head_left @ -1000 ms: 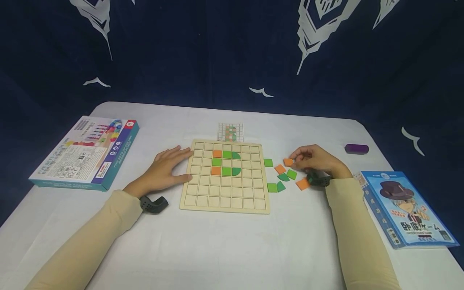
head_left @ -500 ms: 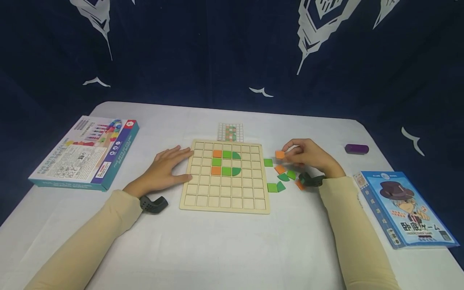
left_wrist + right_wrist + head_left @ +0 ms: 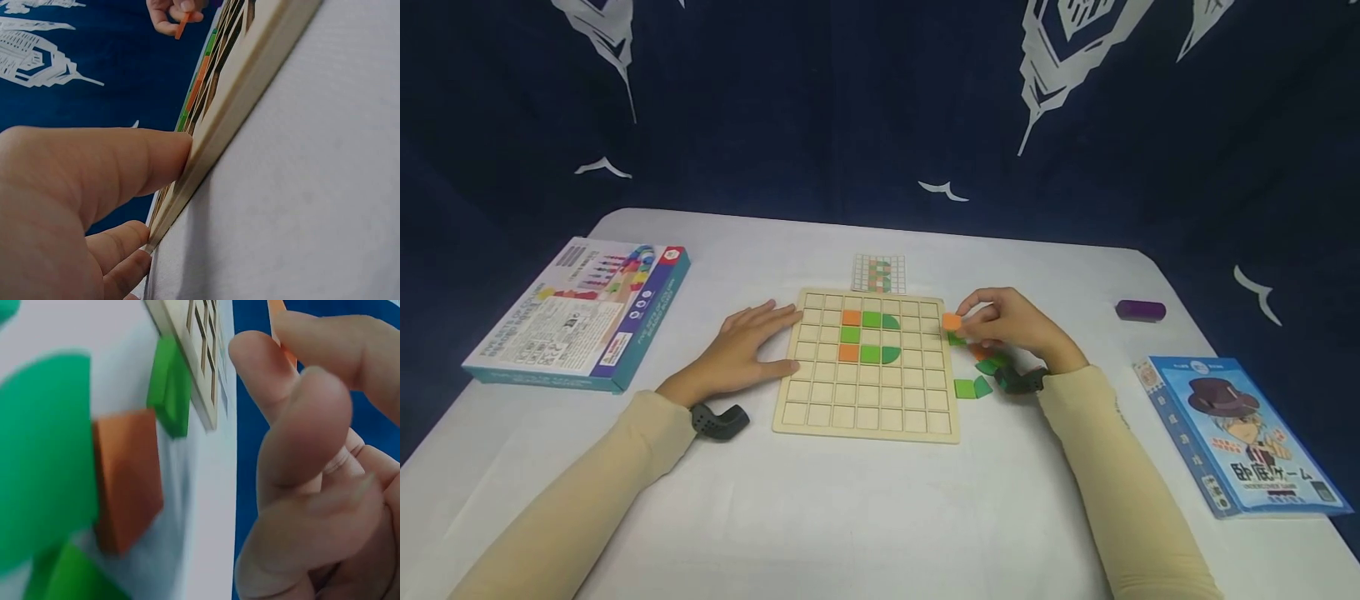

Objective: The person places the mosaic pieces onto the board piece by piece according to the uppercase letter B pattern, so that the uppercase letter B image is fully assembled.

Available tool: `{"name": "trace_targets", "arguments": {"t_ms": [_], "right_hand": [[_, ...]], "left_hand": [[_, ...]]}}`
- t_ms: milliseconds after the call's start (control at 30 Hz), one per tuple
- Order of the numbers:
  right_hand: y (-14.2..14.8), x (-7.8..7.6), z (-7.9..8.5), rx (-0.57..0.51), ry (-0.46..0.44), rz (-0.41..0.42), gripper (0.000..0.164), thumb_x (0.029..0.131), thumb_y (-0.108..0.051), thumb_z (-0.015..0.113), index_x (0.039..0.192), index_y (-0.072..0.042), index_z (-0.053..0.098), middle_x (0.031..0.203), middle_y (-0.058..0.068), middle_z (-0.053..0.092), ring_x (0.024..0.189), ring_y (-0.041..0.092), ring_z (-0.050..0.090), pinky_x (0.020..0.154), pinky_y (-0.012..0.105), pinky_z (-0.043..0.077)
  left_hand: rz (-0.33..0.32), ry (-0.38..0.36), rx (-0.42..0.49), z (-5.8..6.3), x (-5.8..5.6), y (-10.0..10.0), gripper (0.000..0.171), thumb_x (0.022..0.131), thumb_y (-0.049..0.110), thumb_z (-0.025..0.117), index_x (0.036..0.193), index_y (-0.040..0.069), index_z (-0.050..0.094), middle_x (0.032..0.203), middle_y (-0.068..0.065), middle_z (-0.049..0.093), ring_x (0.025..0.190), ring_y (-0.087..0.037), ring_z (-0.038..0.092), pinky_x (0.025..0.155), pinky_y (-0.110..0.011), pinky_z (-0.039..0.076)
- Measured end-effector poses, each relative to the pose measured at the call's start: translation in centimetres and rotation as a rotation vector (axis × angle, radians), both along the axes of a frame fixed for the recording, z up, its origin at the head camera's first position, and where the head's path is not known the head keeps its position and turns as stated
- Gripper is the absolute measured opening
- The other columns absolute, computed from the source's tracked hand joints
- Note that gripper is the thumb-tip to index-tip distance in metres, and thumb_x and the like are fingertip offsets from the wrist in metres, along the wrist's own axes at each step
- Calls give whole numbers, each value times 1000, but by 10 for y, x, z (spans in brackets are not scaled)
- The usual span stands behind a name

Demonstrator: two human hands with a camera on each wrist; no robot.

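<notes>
A wooden grid board lies mid-table, with orange and green square tiles and dark green quarter-round tiles set in its upper cells. My left hand rests at the board's left edge, fingers spread; in the left wrist view its thumb touches the wooden side. My right hand pinches an orange square tile between thumb and finger, raised at the board's right edge. Below that hand lie loose tiles, among them a green square tile and a quarter-round tile, some partly hidden by the hand.
Behind the board lies a small pattern card. A game box is at the left, a blue game box at the right. A purple cylinder-like object sits at the back right. Dark cloth hangs behind the table.
My right hand has lifted the orange square tile from among the loose tiles and carried it left to the board's right edge. My left hand has stayed in place.
</notes>
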State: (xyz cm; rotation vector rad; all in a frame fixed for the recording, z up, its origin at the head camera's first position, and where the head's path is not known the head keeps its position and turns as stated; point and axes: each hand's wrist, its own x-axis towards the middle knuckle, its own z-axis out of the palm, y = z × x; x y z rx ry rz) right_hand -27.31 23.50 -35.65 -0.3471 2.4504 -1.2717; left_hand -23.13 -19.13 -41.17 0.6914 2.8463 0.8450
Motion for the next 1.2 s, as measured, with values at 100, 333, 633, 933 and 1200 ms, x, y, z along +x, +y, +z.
{"name": "trace_targets", "arguments": {"t_ms": [100,333,633,933,1200], "right_hand": [[-7,-1,0,5,-1,20,28,96,-7,79,118,4,67,76,7,72,62,16,54,58,27,46],[-23,-4,2,9,25,65,27,94,-7,82,115,4,69,83,6,74,59,15,51,56,28,45],[-44,-9,-1,57,38,140,29,94,-7,80,118,5,69,87,3,77,68,16,60,64,29,53],[-63,-10,-6,36,-26,142,27,92,-4,82,115,4,70,83,2,77,65,14,55,61,26,46],[-74,-10,-8,65,-52,121,24,92,-5,81,113,0,70,83,1,75,65,14,55,62,26,46]], "left_hand": [[-2,1,-3,0,0,0,81,98,38,74,166,7,42,175,-15,33,165,-41,15,131,-64,5],[-4,1,0,0,-1,1,81,98,37,74,166,7,42,175,-15,33,165,-41,15,131,-64,5],[0,3,-7,-2,-1,2,81,98,38,73,166,8,42,175,-15,33,165,-40,15,131,-64,5],[-2,8,0,-3,-1,0,81,97,37,74,166,8,42,175,-15,34,165,-40,15,131,-64,5],[-4,12,-3,-3,-1,0,81,98,38,73,166,8,42,175,-15,34,165,-41,15,131,-64,5]]}}
